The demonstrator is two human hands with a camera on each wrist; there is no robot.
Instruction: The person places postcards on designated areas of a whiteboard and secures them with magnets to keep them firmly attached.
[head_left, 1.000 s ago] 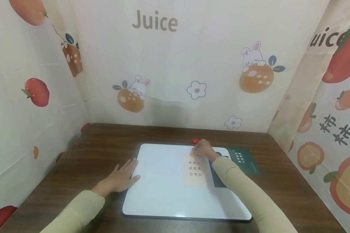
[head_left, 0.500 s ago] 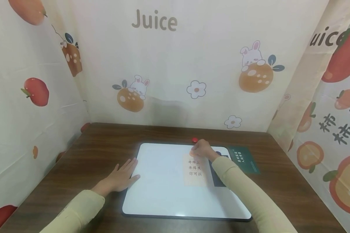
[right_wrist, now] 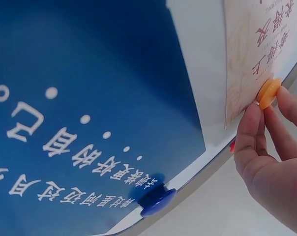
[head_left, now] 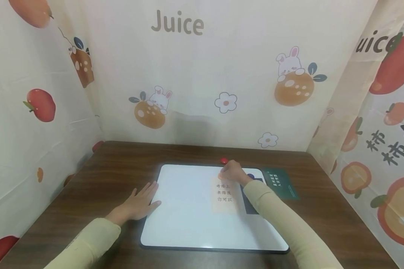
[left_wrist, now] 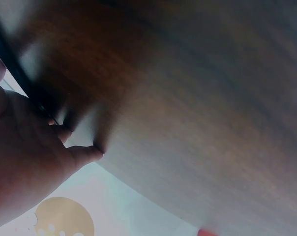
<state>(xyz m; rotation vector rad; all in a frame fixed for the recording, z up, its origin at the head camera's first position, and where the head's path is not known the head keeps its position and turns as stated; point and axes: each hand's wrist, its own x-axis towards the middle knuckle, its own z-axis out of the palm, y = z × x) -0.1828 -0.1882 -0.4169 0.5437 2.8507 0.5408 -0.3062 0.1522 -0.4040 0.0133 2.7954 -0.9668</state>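
The left hand (left_wrist: 33, 157) lies across the board's black rim (left_wrist: 12, 64), 2 fingertips (left_wrist: 96, 153) at the brown tabletop (left_wrist: 188, 123); pale cloth (left_wrist: 129, 206) bears 1 tan, white-spotted disc (left_wrist: 65, 214).

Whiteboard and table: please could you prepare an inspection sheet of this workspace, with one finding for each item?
Surface: dark wood-look table, with a whiteboard lying on it.
Job's things: cream card on the whiteboard, orange button at its top edge; blue card alongside, blue button at its top edge.
Clutter: red button behind the whiteboard; green card at its right.
Hands: left hand rests at the whiteboard's left edge; right hand pinches the orange button.
Cables: nothing seen.
Surroundings: fruit-and-rabbit printed cloth.
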